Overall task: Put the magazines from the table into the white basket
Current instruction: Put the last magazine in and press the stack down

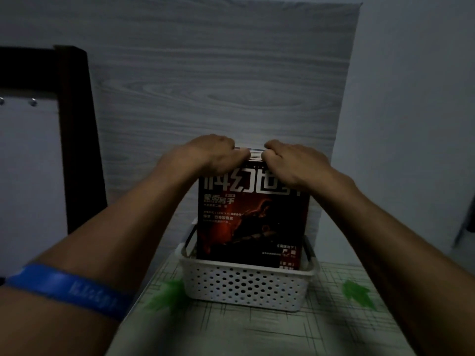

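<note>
Scene dim, detail murky. Stack of dark red-and-black glossy magazines [253, 214] stands upright in white perforated plastic basket [246, 286]; lower edge hidden behind near basket wall, top corners covered by hands. Count of magazines unclear, perhaps several, page edges visible between hands. Left hand [213, 152] curled over top edge at left, fingers closed on it; right hand [290, 158] likewise clamped at right. Blue rubber wristband [69, 289] on left forearm. Basket sits on grey line-patterned table [231, 330], far centre.
</note>
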`<move>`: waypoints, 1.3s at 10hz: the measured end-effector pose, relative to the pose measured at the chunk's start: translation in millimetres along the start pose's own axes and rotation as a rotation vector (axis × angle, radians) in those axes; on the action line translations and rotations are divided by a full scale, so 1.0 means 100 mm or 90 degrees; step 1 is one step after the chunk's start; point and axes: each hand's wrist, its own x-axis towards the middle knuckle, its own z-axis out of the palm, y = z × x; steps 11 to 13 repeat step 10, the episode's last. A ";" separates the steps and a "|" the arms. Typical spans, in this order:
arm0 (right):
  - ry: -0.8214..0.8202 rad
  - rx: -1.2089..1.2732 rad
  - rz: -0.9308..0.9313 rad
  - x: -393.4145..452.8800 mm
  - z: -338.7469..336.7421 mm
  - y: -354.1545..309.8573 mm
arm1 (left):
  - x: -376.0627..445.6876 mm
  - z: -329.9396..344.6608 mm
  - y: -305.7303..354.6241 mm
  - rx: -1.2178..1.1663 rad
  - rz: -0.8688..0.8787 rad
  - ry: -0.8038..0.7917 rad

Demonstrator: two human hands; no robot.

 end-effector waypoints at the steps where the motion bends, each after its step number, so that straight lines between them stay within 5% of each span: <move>1: -0.036 0.000 -0.004 0.01 0.01 0.00 | -0.01 0.07 0.01 -0.008 -0.006 0.037; 6: -0.168 0.047 0.014 0.15 -0.10 -0.02 | 0.13 -0.11 0.00 0.000 -0.043 -0.020; 7: -0.133 0.035 -0.005 0.15 -0.04 0.03 | 0.10 -0.01 -0.03 0.036 -0.048 0.018; 10: -0.025 0.113 -0.039 -0.07 -0.14 0.07 | -0.28 0.00 0.12 -0.160 -0.015 0.162; 13: -0.025 0.113 -0.039 -0.07 -0.14 0.07 | -0.28 0.00 0.12 -0.160 -0.015 0.162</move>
